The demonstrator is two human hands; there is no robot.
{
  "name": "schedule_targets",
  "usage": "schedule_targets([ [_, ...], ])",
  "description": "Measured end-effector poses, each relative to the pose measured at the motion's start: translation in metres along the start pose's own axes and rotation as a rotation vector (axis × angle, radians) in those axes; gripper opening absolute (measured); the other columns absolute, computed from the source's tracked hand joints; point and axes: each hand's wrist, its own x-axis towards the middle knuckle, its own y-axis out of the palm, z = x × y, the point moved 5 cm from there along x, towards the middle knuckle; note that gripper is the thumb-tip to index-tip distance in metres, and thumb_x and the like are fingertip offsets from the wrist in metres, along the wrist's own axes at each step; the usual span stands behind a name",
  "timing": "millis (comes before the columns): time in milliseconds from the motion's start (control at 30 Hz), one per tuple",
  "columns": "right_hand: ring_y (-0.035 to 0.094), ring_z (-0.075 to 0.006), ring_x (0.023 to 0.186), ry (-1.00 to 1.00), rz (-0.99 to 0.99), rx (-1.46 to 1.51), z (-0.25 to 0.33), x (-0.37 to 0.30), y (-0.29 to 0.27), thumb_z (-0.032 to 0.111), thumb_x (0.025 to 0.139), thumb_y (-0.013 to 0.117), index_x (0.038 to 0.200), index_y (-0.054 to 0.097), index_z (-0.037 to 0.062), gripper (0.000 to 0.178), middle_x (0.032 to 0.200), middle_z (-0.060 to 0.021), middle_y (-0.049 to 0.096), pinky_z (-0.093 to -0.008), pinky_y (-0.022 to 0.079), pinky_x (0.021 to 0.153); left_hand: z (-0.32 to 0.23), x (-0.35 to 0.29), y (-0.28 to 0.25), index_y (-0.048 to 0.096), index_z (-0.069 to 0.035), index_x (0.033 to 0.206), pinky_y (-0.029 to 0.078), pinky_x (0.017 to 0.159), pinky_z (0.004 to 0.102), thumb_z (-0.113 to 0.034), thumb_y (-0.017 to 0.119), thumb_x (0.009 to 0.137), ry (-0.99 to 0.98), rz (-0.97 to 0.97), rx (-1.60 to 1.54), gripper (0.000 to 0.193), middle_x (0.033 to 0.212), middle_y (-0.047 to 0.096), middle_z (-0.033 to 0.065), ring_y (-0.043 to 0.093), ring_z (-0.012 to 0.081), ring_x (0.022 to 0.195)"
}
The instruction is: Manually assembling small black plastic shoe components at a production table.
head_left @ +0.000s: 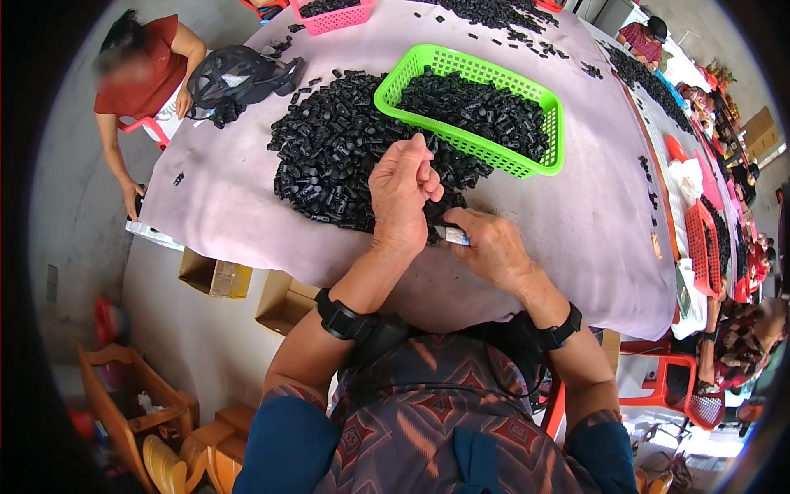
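Observation:
My left hand point(403, 193) is held over the near edge of a heap of small black plastic parts point(329, 140), thumb and fingers drawn together. Whatever those fingers hold, if anything, is hidden. Just to its right, my right hand point(494, 249) is closed on a short white tool with a bit of blue point(453, 235). The tool's thin end points left, toward a few black parts under my left wrist; its exact kind is unclear. Beyond both hands, a bright green plastic basket point(550, 132) stands against the heap, filled with similar black parts.
A pale pinkish cloth point(576, 239) covers the table. A black mesh backpack point(234, 78) lies at the far left, near a seated person in red. A pink basket point(333, 18) stands at the back. Cardboard boxes point(216, 274) sit below the table's left edge. Other people work at right.

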Motion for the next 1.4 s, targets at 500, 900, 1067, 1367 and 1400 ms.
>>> schedule_targets([
  [500, 0.044, -0.0089, 0.05, 0.393, -0.293, 0.305, -0.063, -0.019, -0.022, 0.009, 0.075, 0.067, 0.076, 0.057, 0.003, 0.011, 0.059, -0.0044, 0.053, -0.0255, 0.039, 0.048, 0.041, -0.013, 0.003, 0.056, -0.006, 0.082, 0.038, 0.048, 0.0226, -0.018, 0.058, 0.086, -0.21, 0.103, 0.242, 0.013, 0.063, 0.045, -0.0032, 0.045, 0.0068, 0.055],
  [900, 0.033, -0.0002, 0.043, 0.549, -0.356, 1.184, -0.059, -0.039, -0.027, 0.016, 0.085, 0.061, 0.089, 0.06, 0.0036, 0.013, 0.067, 0.0026, 0.052, -0.0171, 0.021, 0.036, 0.074, -0.039, 0.019, 0.055, -0.006, 0.1, 0.049, 0.065, 0.0285, -0.024, 0.053, 0.09, -0.475, 0.371, 0.296, 0.021, 0.091, 0.057, 0.0027, 0.058, 0.0128, 0.079],
  [1067, 0.032, 0.0006, 0.042, 0.528, -0.351, 1.185, -0.058, -0.04, -0.029, 0.013, 0.086, 0.058, 0.091, 0.06, 0.0034, 0.011, 0.068, 0.0019, 0.054, -0.0166, 0.02, 0.036, 0.076, -0.042, 0.021, 0.055, -0.006, 0.1, 0.049, 0.064, 0.0286, -0.018, 0.055, 0.089, -0.509, 0.386, 0.231, 0.016, 0.09, 0.059, 0.003, 0.059, 0.0127, 0.08],
  [1367, 0.038, 0.0002, 0.048, 0.547, -0.336, 1.08, -0.055, -0.041, -0.035, 0.004, 0.08, 0.054, 0.089, 0.06, 0.0031, 0.011, 0.069, 0.0021, 0.056, -0.0164, 0.029, 0.041, 0.074, -0.038, 0.017, 0.056, -0.005, 0.099, 0.049, 0.063, 0.0266, -0.013, 0.057, 0.087, -0.435, 0.367, 0.266, 0.015, 0.086, 0.06, 0.004, 0.057, 0.0108, 0.074],
  [1400, 0.038, 0.0002, 0.048, 0.546, -0.337, 1.08, -0.056, -0.042, -0.034, 0.004, 0.08, 0.054, 0.089, 0.06, 0.0031, 0.011, 0.069, 0.0021, 0.056, -0.0164, 0.029, 0.041, 0.073, -0.038, 0.017, 0.056, -0.004, 0.098, 0.048, 0.062, 0.0262, -0.013, 0.057, 0.087, -0.419, 0.363, 0.278, 0.014, 0.084, 0.06, 0.0039, 0.057, 0.0105, 0.073],
])
